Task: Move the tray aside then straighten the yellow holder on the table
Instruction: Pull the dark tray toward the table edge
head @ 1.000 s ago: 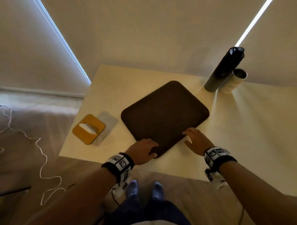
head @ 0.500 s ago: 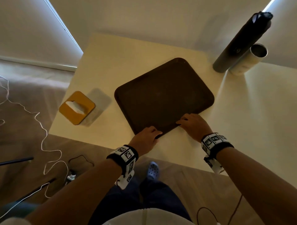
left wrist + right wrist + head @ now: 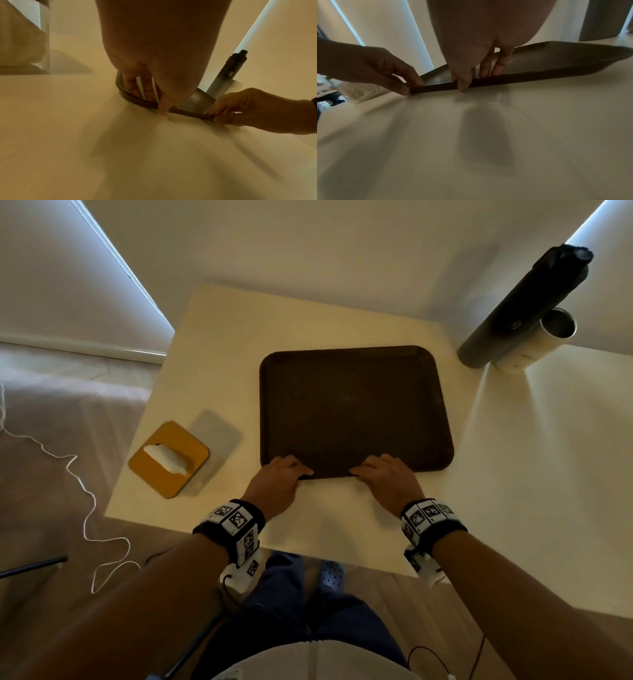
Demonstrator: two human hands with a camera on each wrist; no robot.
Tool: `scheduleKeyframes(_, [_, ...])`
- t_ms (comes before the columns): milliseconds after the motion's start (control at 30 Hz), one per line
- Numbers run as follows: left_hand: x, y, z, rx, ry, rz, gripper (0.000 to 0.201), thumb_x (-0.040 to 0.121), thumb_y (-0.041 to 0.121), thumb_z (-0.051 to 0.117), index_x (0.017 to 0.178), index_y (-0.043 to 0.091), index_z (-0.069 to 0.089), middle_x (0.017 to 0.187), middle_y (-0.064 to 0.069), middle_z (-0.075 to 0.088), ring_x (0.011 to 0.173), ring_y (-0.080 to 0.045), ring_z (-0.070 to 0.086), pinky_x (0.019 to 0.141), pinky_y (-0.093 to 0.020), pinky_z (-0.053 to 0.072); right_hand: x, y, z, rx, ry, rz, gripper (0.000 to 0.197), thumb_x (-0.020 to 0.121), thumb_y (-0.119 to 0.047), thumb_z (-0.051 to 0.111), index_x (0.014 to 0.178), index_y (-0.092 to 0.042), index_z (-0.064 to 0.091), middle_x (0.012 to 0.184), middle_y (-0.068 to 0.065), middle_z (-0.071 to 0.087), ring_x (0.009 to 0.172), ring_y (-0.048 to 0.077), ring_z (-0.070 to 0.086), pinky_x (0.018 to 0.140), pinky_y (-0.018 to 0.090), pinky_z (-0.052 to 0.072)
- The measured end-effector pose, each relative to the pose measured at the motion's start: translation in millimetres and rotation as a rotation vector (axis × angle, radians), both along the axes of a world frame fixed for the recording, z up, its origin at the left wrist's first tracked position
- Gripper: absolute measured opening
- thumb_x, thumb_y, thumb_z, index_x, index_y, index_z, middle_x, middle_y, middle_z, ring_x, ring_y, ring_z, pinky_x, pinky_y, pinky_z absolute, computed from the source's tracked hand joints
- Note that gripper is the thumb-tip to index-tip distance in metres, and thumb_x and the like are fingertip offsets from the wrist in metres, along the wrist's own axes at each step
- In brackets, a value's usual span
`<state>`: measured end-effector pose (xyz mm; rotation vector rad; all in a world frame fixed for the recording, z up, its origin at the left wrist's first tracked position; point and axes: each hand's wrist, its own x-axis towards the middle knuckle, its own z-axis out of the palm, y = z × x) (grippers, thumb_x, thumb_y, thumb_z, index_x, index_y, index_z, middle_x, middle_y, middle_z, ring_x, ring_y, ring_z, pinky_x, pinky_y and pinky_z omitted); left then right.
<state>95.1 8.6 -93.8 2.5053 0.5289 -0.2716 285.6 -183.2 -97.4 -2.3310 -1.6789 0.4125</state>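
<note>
Swung round since a second ago, the tray (image 3: pixel 354 412) now sits square to the table's near edge instead of cornerwise, and both hands have slid to new spots along its near rim.

Nearest us, low in the frame, the person's two forearms reach forward, each with a band of black-and-white markers (image 3: pixel 236 518) at the wrist. The left hand (image 3: pixel 277 481) grasps the near rim toward the tray's left corner, thumb against the outer edge and fingers curled over onto the inside, as the left wrist view shows. The right hand (image 3: pixel 385 479) pinches the same rim just right of centre, thumb (image 3: pixel 464 82) on the outside and fingers (image 3: pixel 502 62) inside. That near edge looks raised a touch off the cream table (image 3: pixel 342 518), though I cannot tell for sure.

Off to the left of centre, well apart from the tray, the yellow holder (image 3: pixel 168 460) stands near the table's left edge, turned askew, white paper (image 3: pixel 166 462) poking from its slot.

Farther back, upper right, a tall dark cylinder (image 3: pixel 524 309) and a shorter pale tube (image 3: pixel 537 344) stand touching, just beyond the tray's far right corner.
</note>
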Motion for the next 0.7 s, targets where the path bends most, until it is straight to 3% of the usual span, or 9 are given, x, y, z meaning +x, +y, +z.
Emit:
scheduleKeyframes(133, [14.8,34.9,1.5,0.021,-0.008,0.007,0.040,0.095,0.006,0.052,0.130,0.023,0.063,0.125,-0.005,0.060,0.111,-0.027,0.053,0.090,-0.042,0.048,-4.7,29.9,-3.0,0.009,0.022,-0.100,0.028,0.087,-0.009,0.069,0.113,-0.017,0.069,0.095,0.003,0.064,0.081,0.024,0.057,0.069,0.039,0.050])
scheduleKeyframes(400, [47.1,85.3,2.7,0.058,-0.014,-0.050,0.032,0.098,0.019,0.053,0.128,0.023,0.064,0.120,-0.004,0.061,0.110,-0.027,0.054,0.092,-0.046,0.050,2.2,71.7,-2.8,-0.014,0.006,-0.253,0.025,0.090,-0.015,0.065,0.113,-0.021,0.070,0.096,0.002,0.064,0.082,0.025,0.057,0.070,0.039,0.048])
scheduleKeyframes(567, [63.4,97.9,3.0,0.063,0.012,-0.067,0.032,0.099,0.021,0.052,0.129,0.027,0.063,0.121,-0.001,0.060,0.111,-0.023,0.053,0.093,-0.043,0.049,11.8,78.5,-4.2,-0.002,0.013,-0.313,0.035,0.090,-0.022,0.065,0.125,-0.020,0.062,0.103,0.005,0.065,0.088,0.026,0.058,0.074,0.041,0.051])
scheduleKeyframes(700, [68.4,99.9,1.9,0.077,-0.001,-0.050,0.031,0.099,0.022,0.054,0.128,0.026,0.063,0.121,-0.001,0.060,0.111,-0.023,0.054,0.095,-0.043,0.049,23.3,68.7,-8.0,-0.011,-0.008,-0.345,0.027,0.090,-0.028,0.064,0.115,-0.019,0.068,0.100,0.004,0.063,0.087,0.026,0.058,0.074,0.041,0.049])
